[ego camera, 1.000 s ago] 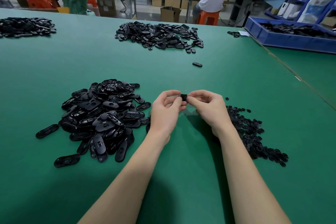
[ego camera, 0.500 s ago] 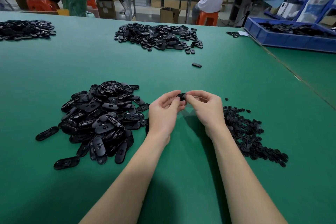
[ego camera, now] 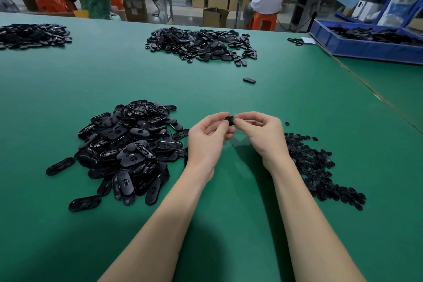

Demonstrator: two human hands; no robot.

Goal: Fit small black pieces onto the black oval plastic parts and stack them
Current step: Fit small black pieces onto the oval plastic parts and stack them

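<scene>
Both hands stay locked on one black part above the table; almost nothing has shifted.

The left hand (ego camera: 207, 142) and right hand (ego camera: 263, 136) keep pinching the same black oval part (ego camera: 230, 120) between their fingertips, as a second ago, so the fitting appears unfinished. Oval parts (ego camera: 128, 146) lie heaped left of the left hand, small pieces (ego camera: 320, 167) right of the right hand on the table (ego camera: 229, 224).
</scene>
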